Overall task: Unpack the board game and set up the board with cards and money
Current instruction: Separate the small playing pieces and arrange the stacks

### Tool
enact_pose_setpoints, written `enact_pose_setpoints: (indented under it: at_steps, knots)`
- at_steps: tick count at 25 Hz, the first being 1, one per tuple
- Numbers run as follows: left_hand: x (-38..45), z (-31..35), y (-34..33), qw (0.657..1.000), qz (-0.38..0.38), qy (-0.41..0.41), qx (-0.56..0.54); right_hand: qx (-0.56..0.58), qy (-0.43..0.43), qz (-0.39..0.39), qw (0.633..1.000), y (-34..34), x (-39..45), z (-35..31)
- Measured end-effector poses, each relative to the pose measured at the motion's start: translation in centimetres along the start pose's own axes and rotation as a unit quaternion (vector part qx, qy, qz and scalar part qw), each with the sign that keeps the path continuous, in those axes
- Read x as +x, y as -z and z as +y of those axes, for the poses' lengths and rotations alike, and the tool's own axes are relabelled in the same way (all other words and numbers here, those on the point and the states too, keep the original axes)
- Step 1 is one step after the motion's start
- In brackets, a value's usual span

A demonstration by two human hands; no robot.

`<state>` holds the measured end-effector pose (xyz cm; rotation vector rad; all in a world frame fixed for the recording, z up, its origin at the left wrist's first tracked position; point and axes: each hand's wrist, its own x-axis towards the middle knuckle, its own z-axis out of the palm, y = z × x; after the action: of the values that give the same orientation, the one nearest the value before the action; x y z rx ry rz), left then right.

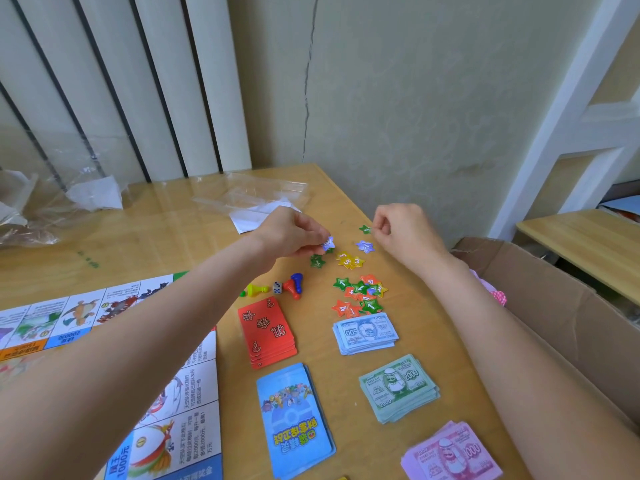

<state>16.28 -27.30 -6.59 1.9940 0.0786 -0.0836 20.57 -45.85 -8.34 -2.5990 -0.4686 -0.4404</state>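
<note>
left hand (294,237) pinches a purple star token (328,243), right hand (398,230) a green star token (365,230), above the desk (166,237); thin, light, stiff card, slippery—grip by edges.

Star tokens (360,292) scattered, card stacks (266,332), money stacks (398,388)

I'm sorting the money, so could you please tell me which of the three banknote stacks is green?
The middle stack, printed 2000, is the green one. It lies between the blue 500 stack farther from the person and the pink 1000 stack nearer them.
</note>
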Motion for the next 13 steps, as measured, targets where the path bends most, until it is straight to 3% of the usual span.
enact_pose_setpoints:
  at_steps: [2, 4, 8, 13]
  knots:
    - [0.2, -0.4, 0.2, 1.0, 0.012, 0.01, -0.005, -0.091, 0.026, -0.037, 0.995, -0.1, -0.4, 0.2]
    - [0.3, -0.6, 0.4, 1.0, 0.016, 0.014, -0.012, -0.111, 0.042, -0.064, 0.991, -0.3, -0.6, 0.4]
    - [0.3, -0.8, 0.5, 1.0, 0.018, 0.015, -0.004, -0.028, 0.027, -0.041, 0.998, -0.3, -0.1, 1.2]
    - [0.5, -1.1, 0.6, 1.0, 0.023, 0.007, 0.01, 0.021, 0.024, -0.08, 0.996, -1.4, -0.2, 1.1]
